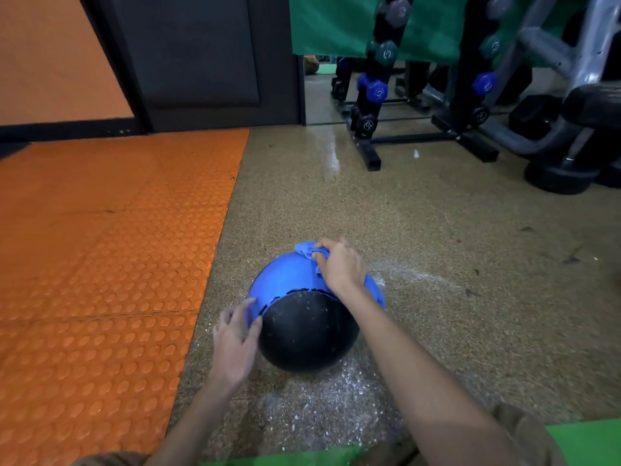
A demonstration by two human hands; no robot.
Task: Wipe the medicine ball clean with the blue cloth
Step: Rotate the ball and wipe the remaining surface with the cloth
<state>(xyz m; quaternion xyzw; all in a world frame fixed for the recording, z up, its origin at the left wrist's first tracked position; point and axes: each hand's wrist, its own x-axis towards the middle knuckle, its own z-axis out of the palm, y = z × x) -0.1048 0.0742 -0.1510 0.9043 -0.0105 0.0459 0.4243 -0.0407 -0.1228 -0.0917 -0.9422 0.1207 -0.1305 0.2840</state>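
A medicine ball [299, 317], blue on its far half and black on its near half, sits on the speckled floor in front of me. The black part is dotted with pale specks. My right hand [339, 265] grips a bunched blue cloth [307, 249] on the far top of the ball; more cloth shows under my wrist at the ball's right side. My left hand [235, 341] rests against the ball's left side with fingers spread and lightly curved over the seam.
White powdery residue [322, 405] is scattered on the floor around and before the ball. An orange studded mat [100, 264] lies to the left. A dumbbell rack [379, 95] and black weights [564, 173] stand at the back right. A dark door [201, 62] is behind.
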